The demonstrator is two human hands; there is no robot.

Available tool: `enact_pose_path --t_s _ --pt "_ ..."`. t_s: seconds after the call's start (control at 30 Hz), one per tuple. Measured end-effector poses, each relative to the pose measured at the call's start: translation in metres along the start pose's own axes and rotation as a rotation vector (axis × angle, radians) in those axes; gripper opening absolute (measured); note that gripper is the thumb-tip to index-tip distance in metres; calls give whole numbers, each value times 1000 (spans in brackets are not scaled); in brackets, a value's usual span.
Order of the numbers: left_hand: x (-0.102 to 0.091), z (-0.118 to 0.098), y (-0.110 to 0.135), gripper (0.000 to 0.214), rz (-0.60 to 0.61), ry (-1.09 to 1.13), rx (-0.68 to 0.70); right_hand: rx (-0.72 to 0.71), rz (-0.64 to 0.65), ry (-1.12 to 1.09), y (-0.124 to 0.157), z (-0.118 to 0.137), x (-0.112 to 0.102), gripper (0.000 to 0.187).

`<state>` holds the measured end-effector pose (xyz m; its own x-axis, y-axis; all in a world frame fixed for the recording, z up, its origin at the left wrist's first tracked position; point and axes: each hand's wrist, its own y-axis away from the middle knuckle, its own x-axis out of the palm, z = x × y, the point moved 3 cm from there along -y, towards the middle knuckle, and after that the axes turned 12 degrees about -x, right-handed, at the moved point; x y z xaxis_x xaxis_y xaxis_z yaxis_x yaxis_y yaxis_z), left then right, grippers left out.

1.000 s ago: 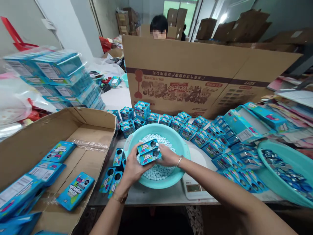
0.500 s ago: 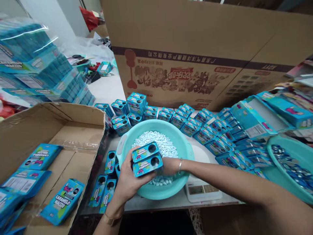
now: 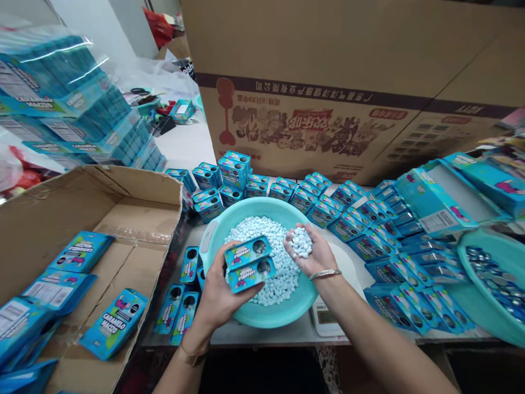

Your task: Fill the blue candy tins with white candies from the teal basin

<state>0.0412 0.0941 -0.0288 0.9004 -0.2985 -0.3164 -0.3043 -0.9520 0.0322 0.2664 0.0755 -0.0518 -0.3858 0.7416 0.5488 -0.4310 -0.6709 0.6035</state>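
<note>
Now the left hand (image 3: 223, 293) grips two blue boxes (image 3: 250, 272) over the basin's (image 3: 262, 320) centre; the right hand (image 3: 318, 258), earlier dipped behind them, is palm-up at three o'clock, fingers cupping white pellets (image 3: 301, 242); beyond, a carton (image 3: 328, 54) stands at one.

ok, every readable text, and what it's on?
"CARAMELO MACIZO": held packs, lower-left blue box.
"有限公司", upside down: large brown carton.
"8只X9中盒", upside down: same carton.
"elsh", cut off: black background package.
Too small/blurred: scale display, other print.
</note>
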Motion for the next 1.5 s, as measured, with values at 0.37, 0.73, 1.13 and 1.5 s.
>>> enact_pose_path --t_s 0.37,0.73,1.13,1.5 --pt "36 4 -16 69 -81 -257 -36 -569 186 3 34 -23 52 25" --pt "20 6 -3 69 -104 -163 29 -419 215 86 11 -5 40 21" --pt "42 10 -20 71 -115 -83 19 -567 257 442 16 -36 44 71" --pt "7 1 -7 79 44 192 -6 -819 604 913 17 13 15 67"
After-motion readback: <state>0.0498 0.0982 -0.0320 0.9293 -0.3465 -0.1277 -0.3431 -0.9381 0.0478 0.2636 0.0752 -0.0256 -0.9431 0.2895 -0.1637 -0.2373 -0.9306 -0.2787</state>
